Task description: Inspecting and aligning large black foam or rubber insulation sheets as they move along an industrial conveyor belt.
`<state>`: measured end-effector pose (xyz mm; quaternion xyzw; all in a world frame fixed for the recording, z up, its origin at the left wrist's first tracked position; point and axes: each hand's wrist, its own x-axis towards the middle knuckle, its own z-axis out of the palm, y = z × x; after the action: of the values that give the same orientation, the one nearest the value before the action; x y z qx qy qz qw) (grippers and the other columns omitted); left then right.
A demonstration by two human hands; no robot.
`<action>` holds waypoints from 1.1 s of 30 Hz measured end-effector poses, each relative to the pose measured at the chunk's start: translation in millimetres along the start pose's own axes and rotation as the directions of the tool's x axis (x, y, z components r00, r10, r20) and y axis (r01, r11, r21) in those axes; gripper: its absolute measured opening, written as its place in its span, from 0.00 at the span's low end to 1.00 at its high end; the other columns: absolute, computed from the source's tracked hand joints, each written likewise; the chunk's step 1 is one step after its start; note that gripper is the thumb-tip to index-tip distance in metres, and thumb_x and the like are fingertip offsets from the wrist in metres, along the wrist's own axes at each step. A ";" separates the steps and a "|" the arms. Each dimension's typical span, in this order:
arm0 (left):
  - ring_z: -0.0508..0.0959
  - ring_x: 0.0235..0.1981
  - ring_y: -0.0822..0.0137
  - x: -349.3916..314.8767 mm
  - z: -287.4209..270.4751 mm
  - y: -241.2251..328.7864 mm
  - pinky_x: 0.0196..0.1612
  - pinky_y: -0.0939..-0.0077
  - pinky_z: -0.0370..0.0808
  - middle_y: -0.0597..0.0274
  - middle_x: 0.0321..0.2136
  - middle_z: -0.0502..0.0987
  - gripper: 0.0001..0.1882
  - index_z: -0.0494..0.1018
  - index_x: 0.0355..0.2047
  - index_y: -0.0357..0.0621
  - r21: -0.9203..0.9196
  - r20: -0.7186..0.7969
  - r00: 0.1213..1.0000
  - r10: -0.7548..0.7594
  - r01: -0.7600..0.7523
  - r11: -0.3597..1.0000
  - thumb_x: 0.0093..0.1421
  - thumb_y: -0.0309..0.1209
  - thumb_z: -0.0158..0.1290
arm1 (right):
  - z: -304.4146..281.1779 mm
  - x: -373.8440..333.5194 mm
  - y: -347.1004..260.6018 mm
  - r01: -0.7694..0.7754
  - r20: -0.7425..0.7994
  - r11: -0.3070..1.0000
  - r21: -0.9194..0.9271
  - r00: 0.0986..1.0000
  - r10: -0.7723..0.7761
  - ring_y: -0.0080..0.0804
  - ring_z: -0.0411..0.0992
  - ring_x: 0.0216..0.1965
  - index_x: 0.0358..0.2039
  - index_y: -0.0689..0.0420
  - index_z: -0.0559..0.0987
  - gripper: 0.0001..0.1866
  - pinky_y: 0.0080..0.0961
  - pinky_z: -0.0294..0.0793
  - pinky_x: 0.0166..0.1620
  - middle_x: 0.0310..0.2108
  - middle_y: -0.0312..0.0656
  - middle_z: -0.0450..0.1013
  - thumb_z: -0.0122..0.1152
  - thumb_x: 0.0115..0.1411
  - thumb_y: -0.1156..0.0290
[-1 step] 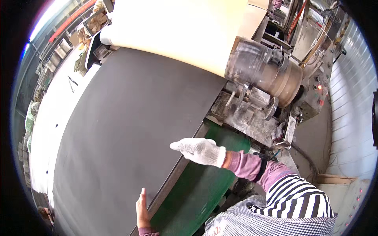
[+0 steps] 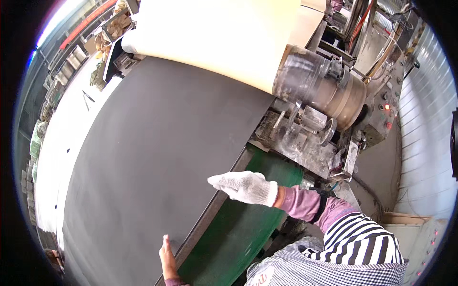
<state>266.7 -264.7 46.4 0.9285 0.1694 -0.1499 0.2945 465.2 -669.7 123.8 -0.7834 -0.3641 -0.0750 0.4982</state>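
A wide dark grey sheet (image 2: 157, 138) spreads in front of me, its right edge running along a narrow metal strip (image 2: 200, 229). My right hand (image 2: 244, 187), in a white knitted glove, is over this edge with its fingers stretched out and held together. Nothing shows in its grip, and I cannot tell whether it touches the sheet. Nearer to me, at the bottom, my bare left hand (image 2: 168, 261) is beside the same edge. Its fingers point up, straight and open, holding nothing visible. Between the strip and my body lies a green belt-like surface (image 2: 229, 233).
Beyond the grey sheet, a pale cream sheet (image 2: 214, 38) passes over a roller. To the right stand a large worn metal cylinder (image 2: 319, 83), a toothed wheel (image 2: 329, 132) and a control panel (image 2: 384, 121) with red lights. Another person's head (image 2: 53, 257) shows at the lower left.
My left hand has moved slightly down and to the left. My right hand has shifted a little down and to the right, its fingers still straight.
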 end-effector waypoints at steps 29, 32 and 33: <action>0.80 0.40 0.48 -78.1 4.9 -95.8 0.47 0.56 0.75 0.46 0.32 0.80 0.36 0.80 0.29 0.34 0.357 -0.549 0.836 0.002 0.232 0.905 0.64 0.61 0.47 | 45.2 -99.3 -119.0 -0.613 0.420 0.740 -0.276 0.616 0.667 0.27 0.80 0.23 0.34 0.55 0.84 0.12 0.27 0.77 0.29 0.24 0.42 0.80 0.58 0.63 0.61; 0.81 0.35 0.48 -52.0 23.0 -70.4 0.40 0.56 0.78 0.46 0.30 0.79 0.37 0.80 0.25 0.36 0.414 -0.531 0.844 -0.076 0.337 0.846 0.63 0.63 0.46 | 49.8 -126.2 -127.5 -0.348 0.574 0.831 -0.433 0.605 0.552 0.44 0.81 0.36 0.40 0.48 0.82 0.18 0.39 0.79 0.37 0.34 0.42 0.81 0.53 0.65 0.49; 0.81 0.36 0.48 -45.4 27.8 -66.0 0.41 0.55 0.78 0.46 0.32 0.79 0.36 0.80 0.31 0.36 0.437 -0.491 0.868 -0.070 0.315 0.843 0.64 0.62 0.45 | 44.8 -132.9 -128.7 -0.155 0.655 0.925 -0.345 0.666 0.356 0.51 0.79 0.37 0.41 0.49 0.80 0.20 0.43 0.77 0.40 0.35 0.45 0.80 0.50 0.66 0.46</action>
<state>194.3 -240.8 9.1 0.9587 0.2836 0.0038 -0.0233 275.0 -667.4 131.4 -0.8533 -0.3989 0.2551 0.2184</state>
